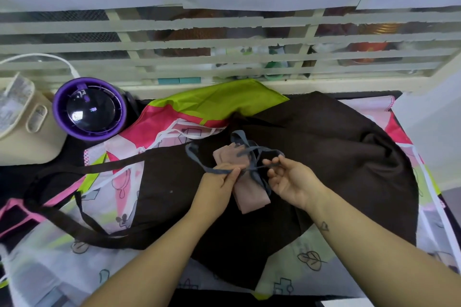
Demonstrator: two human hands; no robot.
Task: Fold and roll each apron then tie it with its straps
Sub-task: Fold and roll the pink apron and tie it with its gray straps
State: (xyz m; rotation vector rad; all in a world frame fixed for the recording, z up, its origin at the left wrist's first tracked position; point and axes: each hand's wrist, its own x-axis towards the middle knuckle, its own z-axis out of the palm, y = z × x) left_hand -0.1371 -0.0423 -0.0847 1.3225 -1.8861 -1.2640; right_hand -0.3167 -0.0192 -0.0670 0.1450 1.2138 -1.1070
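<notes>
— While the rolled beige apron (252, 200) lies slantwise at the centre of the frame, on the dark brown apron (336, 147), where do the person's hands sit?
— One on each side of it. The left hand (219, 183) is just left of the roll, thumb and fingers pinching the grey strap (257, 177). The right hand (290, 180) is just right of it, palm turned up, fingertips nipping another run of the same strap.
— And the strap between them?
— It crosses over the roll's middle between the two pinches and loops loosely above the roll's upper end. Whether a knot has formed there cannot be told.
— What lies around?
— The brown apron is spread across the middle, its long brown straps (82, 169) trailing toward the left of the frame. Under it shows bright printed fabric (212, 99) in green, pink and white. A purple round appliance (91, 109) stands at upper left beside a cream appliance (22, 139), and a slatted grille (224, 43) runs across the top.
</notes>
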